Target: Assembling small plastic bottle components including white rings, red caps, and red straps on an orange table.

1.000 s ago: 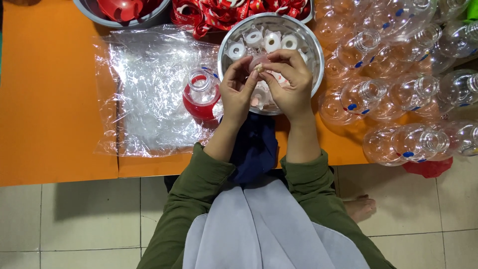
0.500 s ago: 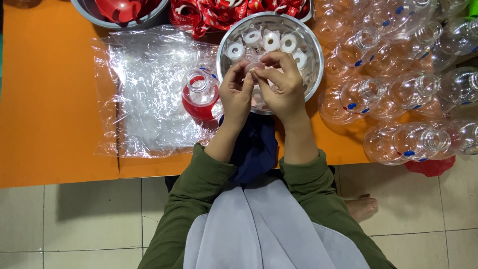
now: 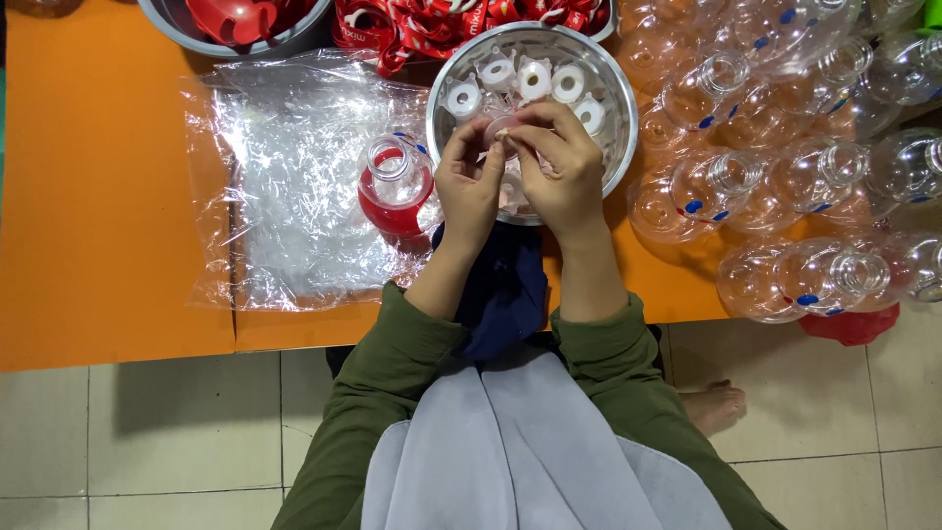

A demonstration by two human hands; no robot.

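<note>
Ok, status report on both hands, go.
Left hand and right hand together, pinching a small pale part over the steel bowl. Red-filled bottle stands left, untouched. Nothing blocking.

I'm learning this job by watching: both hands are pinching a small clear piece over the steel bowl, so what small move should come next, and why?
Probably carry the small clear piece left to the open-necked bottle with red inside. Left hand and right hand both pinch the piece above the steel bowl, and that bottle stands uncapped just beside the left hand.
</note>
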